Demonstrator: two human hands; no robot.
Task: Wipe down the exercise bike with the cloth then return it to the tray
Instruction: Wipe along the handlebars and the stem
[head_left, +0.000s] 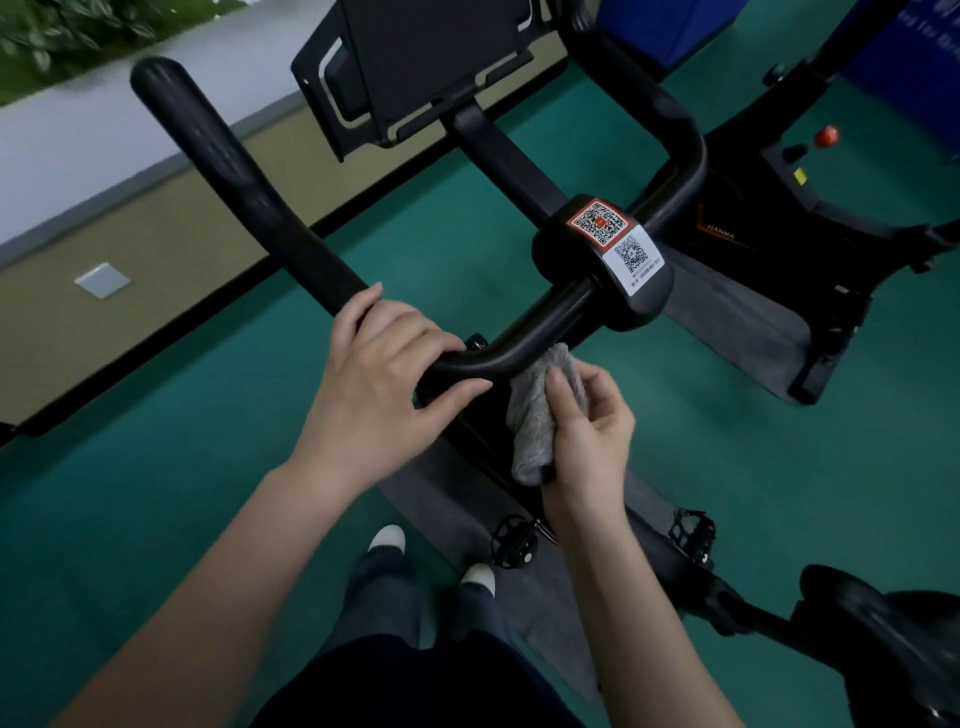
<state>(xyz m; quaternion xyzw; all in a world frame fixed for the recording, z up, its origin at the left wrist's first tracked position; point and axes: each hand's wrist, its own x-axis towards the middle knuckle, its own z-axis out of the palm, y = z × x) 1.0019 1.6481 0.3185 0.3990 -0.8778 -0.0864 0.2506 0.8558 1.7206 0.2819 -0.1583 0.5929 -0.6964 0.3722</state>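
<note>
The left hand (382, 376) curls its fingers over the bend in the handlebar (244, 182) of the exercise bike (498, 150), thumb on the near side, while just right of that thumb the right hand (589, 436) pinches the grey cloth (535, 421) between thumb and curled fingers, the cloth's top touching the bar's underside.

Single head-worn wide-angle view, looking steeply down and forward over the handlebar (545, 332). The fingers (363, 306) are close, mid-frame, with floor (156, 493) and feet (387, 538) well below them.
</note>
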